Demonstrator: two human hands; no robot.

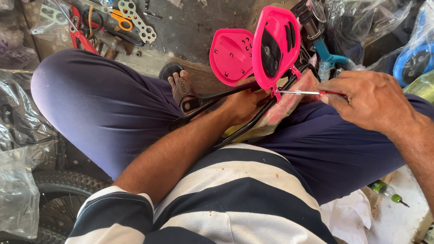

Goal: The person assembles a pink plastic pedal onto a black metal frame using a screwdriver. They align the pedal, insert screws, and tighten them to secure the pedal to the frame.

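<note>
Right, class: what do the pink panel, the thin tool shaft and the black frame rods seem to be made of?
Bright pink moulded panel: probably plastic, with a smooth glossy skin and moulded slots. Thin silvery tool shaft, held in the right hand: likely bare metal, since it glints. Slim black frame rods, steadied by the left hand: perhaps painted metal tube; the dark coating leaves this uncertain.

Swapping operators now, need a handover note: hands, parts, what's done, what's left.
Left hand: steadies the black metal frame on the lap, below the pink plastic seat parts.
Right hand: grips a red-handled screwdriver, tip at the lower edge of the upright pink piece.
Done: pink piece sits on the frame; whether the fastener is tight cannot be told.
Left: probably finish driving that screw. The second pink panel lies behind; I cannot tell whether it is attached.
Spare tools: orange-handled scissors and flat multi-hole wrench on the floor.
</note>
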